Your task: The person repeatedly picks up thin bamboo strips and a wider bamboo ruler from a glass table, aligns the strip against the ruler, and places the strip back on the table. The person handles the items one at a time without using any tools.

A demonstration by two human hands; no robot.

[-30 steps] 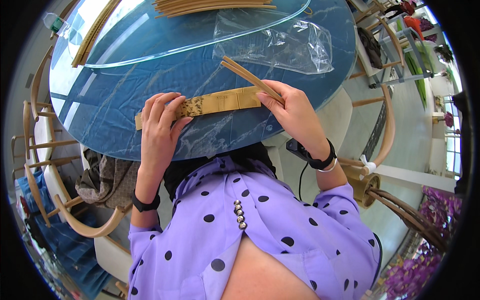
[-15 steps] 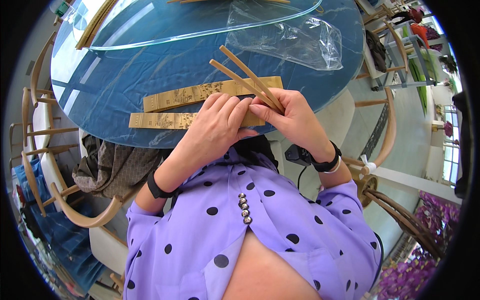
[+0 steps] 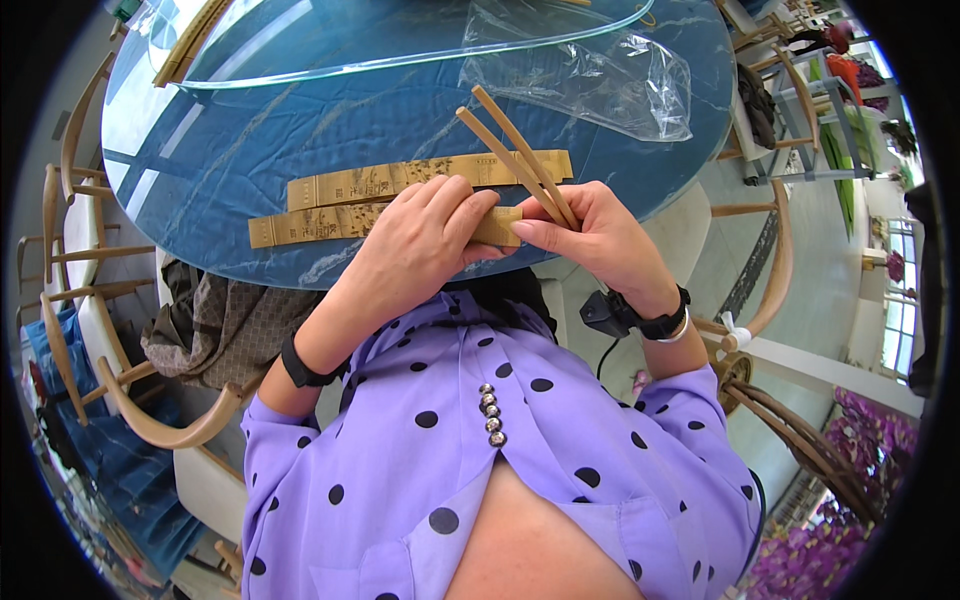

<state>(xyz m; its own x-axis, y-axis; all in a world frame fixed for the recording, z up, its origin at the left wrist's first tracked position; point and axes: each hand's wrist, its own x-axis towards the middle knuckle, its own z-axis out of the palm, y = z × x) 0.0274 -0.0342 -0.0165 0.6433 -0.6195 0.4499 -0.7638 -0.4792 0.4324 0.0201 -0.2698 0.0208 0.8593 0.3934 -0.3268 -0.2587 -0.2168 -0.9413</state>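
Take the far sleeve, lying flat on the table, as your landmark: the near sleeve runs roughly along it on your side, close beside its left end, though whether the two touch is hard to tell. Your left hand grasps the near sleeve toward its right end, fingers curled over the top and thumb below, hiding much of that stretch. Your right hand, off the right end of the far sleeve and on your side of it, clasps the two sticks between thumb and fingers; their free ends point up past the far sleeve's upper edge. That right thumb sits at the near sleeve's right end, but whether it presses the paper cannot be told. To work that end well, pinch with light, even pressure, since thin card like this would likely crease if squeezed hard. Let the left fingers steady the sleeve close to the end being worked, so it does not bow in the middle. Hold the sticks firmly at their lower ends, splayed tips clear of the far sleeve, so they neither snag its edge nor nudge it toward the bag beyond its right end.
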